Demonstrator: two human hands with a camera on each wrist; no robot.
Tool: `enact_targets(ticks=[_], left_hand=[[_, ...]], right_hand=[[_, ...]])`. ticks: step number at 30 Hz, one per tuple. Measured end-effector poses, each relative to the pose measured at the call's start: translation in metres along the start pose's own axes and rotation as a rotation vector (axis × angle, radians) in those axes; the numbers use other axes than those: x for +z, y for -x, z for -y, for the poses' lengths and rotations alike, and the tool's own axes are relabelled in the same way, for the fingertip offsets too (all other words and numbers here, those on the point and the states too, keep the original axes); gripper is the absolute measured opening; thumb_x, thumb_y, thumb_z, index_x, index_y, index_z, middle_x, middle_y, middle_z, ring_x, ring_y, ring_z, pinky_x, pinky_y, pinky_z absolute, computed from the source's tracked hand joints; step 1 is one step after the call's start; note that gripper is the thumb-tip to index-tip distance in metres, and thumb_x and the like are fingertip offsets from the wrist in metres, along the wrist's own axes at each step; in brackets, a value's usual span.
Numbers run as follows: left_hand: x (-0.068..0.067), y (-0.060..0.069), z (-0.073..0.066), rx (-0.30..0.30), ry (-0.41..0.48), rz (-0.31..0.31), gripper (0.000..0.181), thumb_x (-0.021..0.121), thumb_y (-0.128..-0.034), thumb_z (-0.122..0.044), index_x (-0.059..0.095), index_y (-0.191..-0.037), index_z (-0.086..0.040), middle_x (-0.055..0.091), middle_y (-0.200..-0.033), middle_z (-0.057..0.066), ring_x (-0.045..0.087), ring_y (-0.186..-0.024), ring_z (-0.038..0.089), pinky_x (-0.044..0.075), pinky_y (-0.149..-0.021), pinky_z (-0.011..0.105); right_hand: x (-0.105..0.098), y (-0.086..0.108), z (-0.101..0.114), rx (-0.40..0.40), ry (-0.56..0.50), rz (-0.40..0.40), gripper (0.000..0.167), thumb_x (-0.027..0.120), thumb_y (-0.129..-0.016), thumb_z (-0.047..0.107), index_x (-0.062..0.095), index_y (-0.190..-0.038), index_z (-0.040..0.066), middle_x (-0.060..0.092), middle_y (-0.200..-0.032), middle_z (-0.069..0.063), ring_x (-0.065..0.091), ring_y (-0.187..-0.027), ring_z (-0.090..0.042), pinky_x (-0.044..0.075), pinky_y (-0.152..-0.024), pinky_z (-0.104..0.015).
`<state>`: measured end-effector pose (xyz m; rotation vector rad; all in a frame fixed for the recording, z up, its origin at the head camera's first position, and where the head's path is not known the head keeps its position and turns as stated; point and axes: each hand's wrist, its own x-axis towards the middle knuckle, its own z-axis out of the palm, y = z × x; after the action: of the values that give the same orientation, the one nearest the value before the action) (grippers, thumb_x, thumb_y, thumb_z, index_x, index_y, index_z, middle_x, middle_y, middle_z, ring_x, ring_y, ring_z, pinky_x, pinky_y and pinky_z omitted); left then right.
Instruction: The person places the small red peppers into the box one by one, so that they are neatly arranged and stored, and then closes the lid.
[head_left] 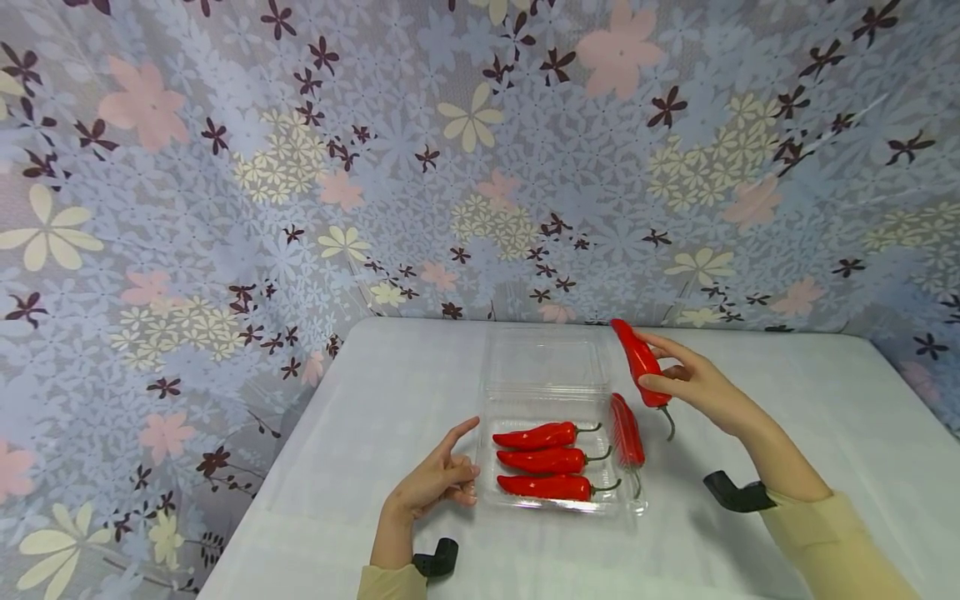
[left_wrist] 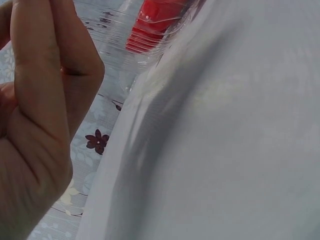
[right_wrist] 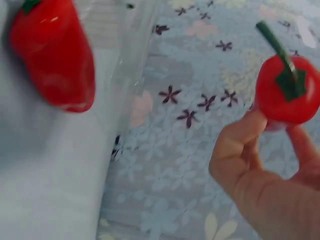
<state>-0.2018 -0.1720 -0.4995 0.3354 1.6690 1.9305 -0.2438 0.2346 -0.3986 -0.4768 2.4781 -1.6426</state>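
A clear plastic container (head_left: pixel 547 360) lies with its lid folded back on the table. Three red peppers (head_left: pixel 551 460) rest side by side in its tray, stems to the right. Another red pepper (head_left: pixel 627 429) lies along the tray's right side. Above the table, right of the lid, my right hand (head_left: pixel 701 387) pinches a red pepper (head_left: pixel 639 362) between thumb and fingers, stem down; the right wrist view shows this pepper (right_wrist: pixel 287 90) stem end first. My left hand (head_left: pixel 435 479) is at the tray's left edge, index finger extended, the other fingers bent; whether it touches the tray is unclear.
The white table (head_left: pixel 360 392) reaches back to a floral curtain (head_left: pixel 420 208). Black curved pieces are at both wrists, one by the left wrist (head_left: pixel 437 557) and one by the right wrist (head_left: pixel 738 493).
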Motion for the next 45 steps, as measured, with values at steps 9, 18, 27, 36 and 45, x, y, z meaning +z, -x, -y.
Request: enact_targets(ticks=[9,18,27,36,45], left_hand=[[-0.001,0.001,0.0,0.002,0.004,0.003,0.079,0.058,-0.0896,0.002,0.015,-0.152,-0.018,0.052,-0.069,0.004,0.056,-0.056,0.012,0.057,-0.059,0.027],[-0.001,0.001,0.0,0.005,0.016,-0.001,0.079,0.06,-0.0894,0.001,0.016,-0.152,-0.021,0.052,-0.069,0.003,0.056,-0.057,0.012,0.057,-0.059,0.027],[-0.001,0.0,0.0,0.003,0.02,-0.003,0.078,0.058,-0.0898,0.002,0.015,-0.152,-0.019,0.052,-0.069,0.003,0.057,-0.057,0.012,0.057,-0.059,0.027],[-0.001,-0.001,0.0,0.016,0.016,0.006,0.078,0.055,-0.0902,0.005,0.014,-0.152,-0.017,0.051,-0.069,0.004,0.057,-0.056,0.012,0.057,-0.059,0.027],[-0.001,-0.001,0.001,0.009,0.011,-0.004,0.077,0.056,-0.0904,0.005,0.016,-0.152,-0.019,0.052,-0.069,0.003,0.057,-0.056,0.012,0.057,-0.059,0.028]], right_hand=[[0.017,-0.02,0.015,-0.096,-0.079,0.278,0.061,0.061,-0.091,0.012,0.037,-0.146,0.017,0.038,-0.136,-0.018,0.051,-0.104,-0.038,0.053,-0.076,-0.046],[0.047,-0.036,0.016,-0.115,-0.078,0.568,0.061,0.064,-0.088,0.013,0.04,-0.144,0.014,0.043,-0.132,-0.017,0.052,-0.099,-0.036,0.053,-0.076,-0.045],[0.077,-0.045,0.009,-0.104,-0.031,0.774,0.059,0.064,-0.085,0.015,0.046,-0.141,0.021,0.046,-0.134,-0.007,0.045,-0.111,-0.035,0.051,-0.082,-0.04],[0.092,-0.049,0.004,-0.089,0.055,0.896,0.057,0.066,-0.084,0.015,0.05,-0.139,0.019,0.051,-0.122,-0.004,0.047,-0.103,-0.028,0.05,-0.079,-0.033],[0.102,-0.048,-0.001,-0.107,0.087,0.905,0.053,0.065,-0.083,0.013,0.055,-0.135,0.019,0.05,-0.121,-0.002,0.045,-0.109,-0.024,0.048,-0.085,-0.033]])
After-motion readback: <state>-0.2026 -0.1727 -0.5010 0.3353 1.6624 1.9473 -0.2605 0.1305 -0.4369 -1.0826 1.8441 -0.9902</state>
